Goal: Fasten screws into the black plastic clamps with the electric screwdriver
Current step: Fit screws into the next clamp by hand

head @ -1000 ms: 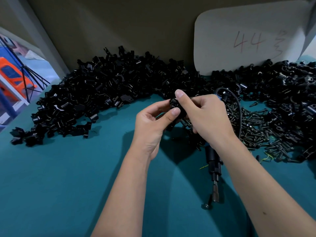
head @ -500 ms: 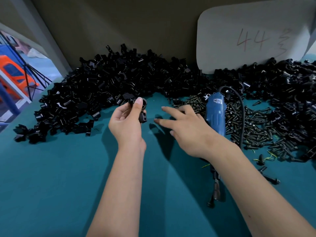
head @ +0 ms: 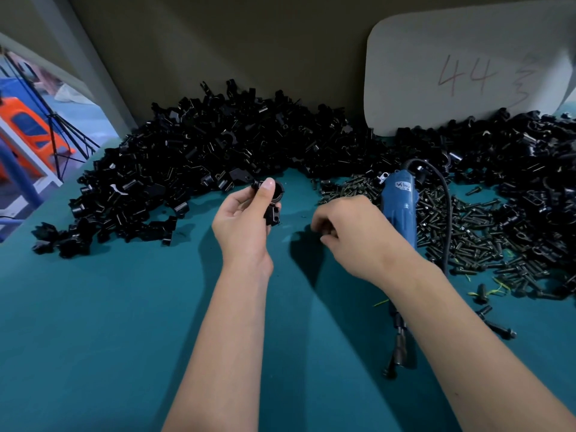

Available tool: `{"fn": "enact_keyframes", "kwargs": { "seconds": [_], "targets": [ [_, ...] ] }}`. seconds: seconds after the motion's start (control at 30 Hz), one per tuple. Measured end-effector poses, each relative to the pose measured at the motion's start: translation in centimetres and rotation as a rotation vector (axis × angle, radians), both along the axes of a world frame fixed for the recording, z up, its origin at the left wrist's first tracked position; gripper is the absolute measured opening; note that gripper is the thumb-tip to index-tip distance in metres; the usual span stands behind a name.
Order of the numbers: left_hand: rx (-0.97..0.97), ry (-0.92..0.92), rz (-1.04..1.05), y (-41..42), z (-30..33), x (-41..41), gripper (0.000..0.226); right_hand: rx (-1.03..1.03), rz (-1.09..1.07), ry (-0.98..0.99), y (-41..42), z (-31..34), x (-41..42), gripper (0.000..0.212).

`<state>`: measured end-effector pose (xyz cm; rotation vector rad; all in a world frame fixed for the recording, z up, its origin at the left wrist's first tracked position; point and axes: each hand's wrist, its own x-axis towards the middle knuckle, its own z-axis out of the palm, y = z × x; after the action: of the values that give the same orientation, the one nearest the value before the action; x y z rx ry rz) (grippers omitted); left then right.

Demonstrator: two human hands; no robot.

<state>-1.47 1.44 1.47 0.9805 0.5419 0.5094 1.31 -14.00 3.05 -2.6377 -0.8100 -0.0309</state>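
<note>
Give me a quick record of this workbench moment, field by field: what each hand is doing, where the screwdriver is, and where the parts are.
left hand: holds one black clamp up above the table
right hand: fingers curled low over the table beside the screw pile; what it holds, if anything, cannot be told
electric screwdriver: blue, lying on the green table, not gripped
screws: loose pile to the right of the screwdriver
clamp pile: heaped along the back wall
white board: leaning at the back right, marked 44
</note>
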Motion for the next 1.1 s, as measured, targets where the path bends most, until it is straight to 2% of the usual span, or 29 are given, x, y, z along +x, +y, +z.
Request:
{"fn": "enact_keyframes", "kwargs": {
  "seconds": [0.23, 0.33, 0.47, 0.6, 0.67, 0.77, 0.83, 0.87, 1.0, 1.1],
  "targets": [
    [-0.015, 0.021, -0.008, 0.4, 0.0, 0.0, 0.021, 0.195, -0.113, -0.067, -3.4, 1.6, 1.6, 0.019],
    [-0.006, 0.032, -0.021, 0.2, -0.1, 0.0, 0.022, 0.130, -0.054, 0.004, -4.2, 2.1, 1.6, 0.016],
    [0.026, 0.043, -0.043, -0.2, -0.1, 0.1, 0.021, -0.114, 0.084, 0.064, -2.9, 1.9, 0.7, 0.016],
    [0.033, 0.046, -0.051, -0.3, 0.0, 0.0, 0.021, -0.140, 0.096, 0.045, -2.1, 1.2, 0.7, 0.009],
    [0.031, 0.042, -0.064, -0.3, 0.0, 0.0, 0.020, 0.001, 0.088, 0.063, -2.5, 1.2, 0.9, 0.005],
    [0.024, 0.038, -0.076, -0.4, 0.1, 0.0, 0.021, 0.352, -0.023, 0.090, -3.3, 2.0, 1.1, 0.006],
    [0.023, 0.038, -0.086, -0.6, 0.2, 0.0, 0.022, 0.419, -0.062, 0.090, -3.9, 2.4, 1.2, 0.011],
    [0.023, 0.039, -0.090, -0.6, 0.2, 0.0, 0.023, 0.364, -0.067, 0.100, -4.2, 2.6, 1.3, 0.014],
    [0.022, 0.049, -0.095, -0.5, 0.2, -0.2, 0.027, -0.071, -0.041, 0.182, -4.5, 3.3, 1.1, 0.013],
    [0.015, 0.039, -0.101, -0.6, 0.2, -0.3, 0.026, -0.197, -0.065, 0.192, -4.3, 3.9, 0.7, 0.019]
  ]
}}
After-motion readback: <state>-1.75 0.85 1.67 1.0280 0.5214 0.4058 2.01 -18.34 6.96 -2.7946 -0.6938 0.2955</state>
